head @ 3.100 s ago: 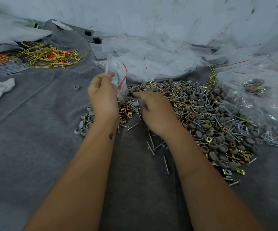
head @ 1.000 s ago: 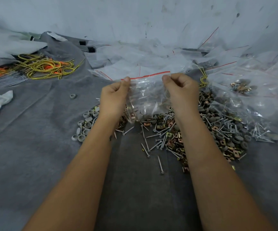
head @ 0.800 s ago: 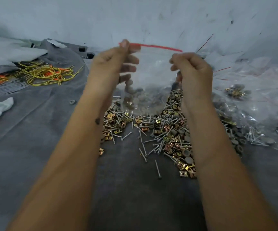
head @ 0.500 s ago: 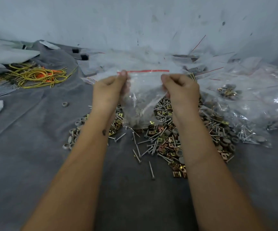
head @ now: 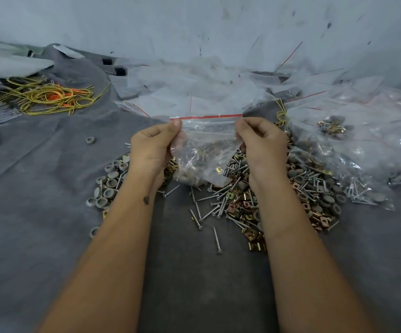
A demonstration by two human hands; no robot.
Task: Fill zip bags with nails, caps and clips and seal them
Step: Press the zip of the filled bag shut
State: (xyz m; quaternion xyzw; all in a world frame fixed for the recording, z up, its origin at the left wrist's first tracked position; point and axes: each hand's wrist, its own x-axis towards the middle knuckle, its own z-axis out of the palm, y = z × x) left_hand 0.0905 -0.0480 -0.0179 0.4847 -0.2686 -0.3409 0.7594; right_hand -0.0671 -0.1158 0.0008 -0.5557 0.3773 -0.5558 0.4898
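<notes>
- Hanging at the centre of the view, a clear zip bag [head: 206,150] with a red strip along its top edge is held up by both top corners above a grey cloth [head: 38,212].
- The bag's top left corner is pinched by the left hand [head: 153,145], thumb against curled fingers.
- The bag's top right corner is pinched the same way by the right hand [head: 261,143].
- Nails, grey caps and brass-coloured clips are seen through the plastic, gathered at the bag's bottom.
- A loose pile of nails, caps and clips [head: 266,195] is spread on the cloth beneath the bag, reaching out toward 3 o'clock.
- A small cluster of grey caps [head: 108,186] is found at 9 o'clock of the bag, just beside the left wrist.
- Empty clear bags [head: 194,92] are heaped at 12 o'clock.
- Filled bags [head: 362,145] are stacked at 2 o'clock.
- Yellow and orange wire loops [head: 48,97] are laid at 10 o'clock, well apart from the bag.
</notes>
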